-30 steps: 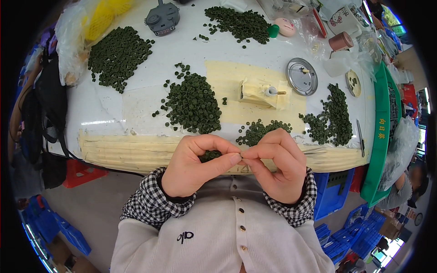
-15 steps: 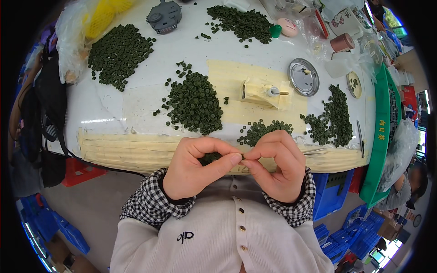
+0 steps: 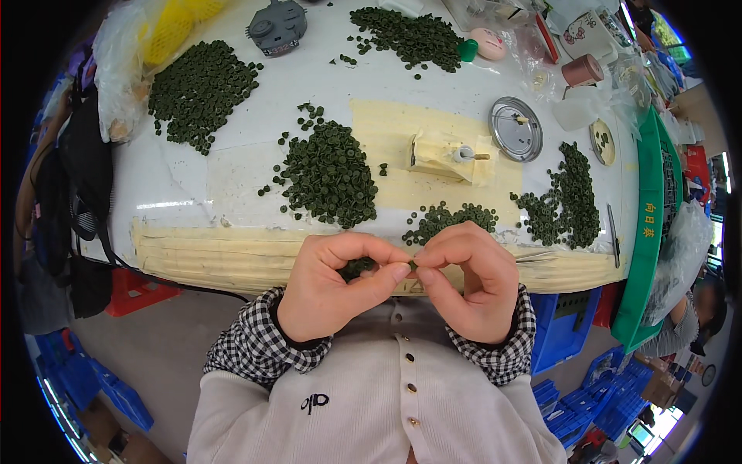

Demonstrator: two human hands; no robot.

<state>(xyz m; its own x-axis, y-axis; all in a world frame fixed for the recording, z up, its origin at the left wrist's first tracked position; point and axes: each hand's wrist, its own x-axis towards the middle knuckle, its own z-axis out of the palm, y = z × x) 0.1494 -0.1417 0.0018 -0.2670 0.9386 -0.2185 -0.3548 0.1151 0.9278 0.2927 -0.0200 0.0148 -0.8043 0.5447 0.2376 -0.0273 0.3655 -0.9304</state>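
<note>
My left hand [image 3: 328, 284] and my right hand [image 3: 478, 288] meet over the taped front edge of the table. Between their fingertips is a tiny dark green piece [image 3: 413, 265], partly hidden by the fingers. Left thumb and forefinger pinch it from one side; the right thumb and forefinger close on it from the other. More green pieces [image 3: 357, 267] show through the loop of my left fingers. Just beyond the hands lie a large heap of small round green pieces [image 3: 328, 176] and a smaller spread of them [image 3: 448, 220].
Other green heaps sit at far left [image 3: 202, 93], far middle [image 3: 410, 39] and right [image 3: 572, 197]. A taped block with a metal pin [image 3: 444, 158], a round metal lid [image 3: 515, 130], a grey model turret [image 3: 277, 29], tweezers [image 3: 613, 236] and a green tray [image 3: 645, 232] surround the work area.
My right thumb and forefinger have parted slightly around the small green piece, which now shows more. The hands otherwise stay in place.
</note>
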